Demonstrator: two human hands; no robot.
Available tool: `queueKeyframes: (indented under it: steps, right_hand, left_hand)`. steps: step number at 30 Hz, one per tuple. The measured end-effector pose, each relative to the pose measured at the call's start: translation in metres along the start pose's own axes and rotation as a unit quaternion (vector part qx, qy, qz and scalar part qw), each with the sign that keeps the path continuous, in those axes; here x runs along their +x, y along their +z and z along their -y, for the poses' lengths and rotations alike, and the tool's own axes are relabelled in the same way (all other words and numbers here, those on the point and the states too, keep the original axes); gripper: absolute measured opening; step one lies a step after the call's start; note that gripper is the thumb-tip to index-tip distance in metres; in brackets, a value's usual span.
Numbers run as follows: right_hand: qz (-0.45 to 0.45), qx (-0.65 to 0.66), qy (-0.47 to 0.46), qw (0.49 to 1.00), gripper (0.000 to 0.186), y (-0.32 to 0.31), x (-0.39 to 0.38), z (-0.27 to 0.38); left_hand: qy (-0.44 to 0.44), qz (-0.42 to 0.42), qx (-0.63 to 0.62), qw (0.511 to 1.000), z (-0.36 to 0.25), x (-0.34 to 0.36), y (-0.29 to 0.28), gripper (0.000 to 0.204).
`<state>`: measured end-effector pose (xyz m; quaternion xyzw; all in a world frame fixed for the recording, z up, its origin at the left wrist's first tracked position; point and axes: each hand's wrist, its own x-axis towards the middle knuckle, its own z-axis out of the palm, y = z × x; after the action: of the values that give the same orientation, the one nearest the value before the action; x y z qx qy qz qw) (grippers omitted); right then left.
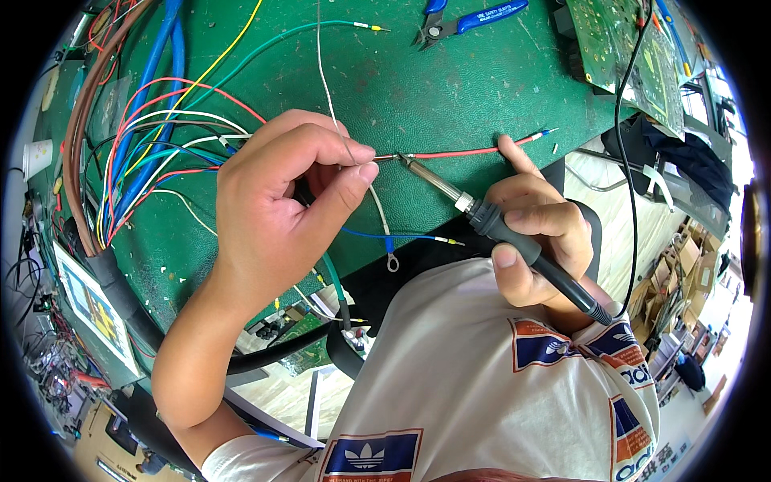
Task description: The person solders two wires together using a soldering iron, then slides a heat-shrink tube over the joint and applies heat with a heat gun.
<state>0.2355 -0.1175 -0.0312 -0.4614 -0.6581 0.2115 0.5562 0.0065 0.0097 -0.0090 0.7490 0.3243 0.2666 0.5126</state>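
My left hand (pixel 281 197) pinches a wire end and a thin grey strand, likely solder wire (pixel 321 64), between thumb and index finger. My right hand (pixel 534 221) grips a black-handled soldering iron (pixel 550 277); its tip touches or nearly touches the bared joint at the left end of a red wire (pixel 458 153). My right index fingertip lies beside that wire, whose other end has a small ferrule (pixel 548 132). Below the joint, a white wire with a blue ring terminal (pixel 391 253) and a blue wire (pixel 401 235) lie at the mat's edge.
A green mat (pixel 385 96) bears blue cutters (pixel 474 20), a bundle of coloured cables (pixel 104 201) at left and circuit boards (pixel 610 48) at upper right. The iron's black cord (pixel 630 177) runs down the right side. Cardboard (pixel 683 273) sits on the floor at right.
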Motion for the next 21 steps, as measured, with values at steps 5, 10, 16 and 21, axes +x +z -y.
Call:
queueKeyframes:
  steps: [5,10,16,21]
  right_hand:
    - [-0.001,0.000,-0.002,1.000,0.023,-0.0012,-0.0005,-0.0007]
    - [-0.018,0.012,0.013,1.000,0.022,0.0006,-0.0016,-0.0007]
    - [-0.030,0.031,0.026,0.999,0.022,0.0011,-0.0041,-0.0011]
    - [0.007,0.010,0.006,1.000,0.022,-0.0005,-0.0023,-0.0008]
  left_hand:
    - [0.005,0.001,-0.003,1.000,0.0006,0.0004,-0.0003,0.011]
    - [0.011,0.004,0.003,1.000,0.0010,0.0012,-0.0015,0.011]
    - [0.006,0.006,-0.003,1.000,0.0015,0.0012,-0.0011,0.010]
    - [0.003,0.001,-0.001,1.000,0.0009,0.0007,-0.0006,0.010]
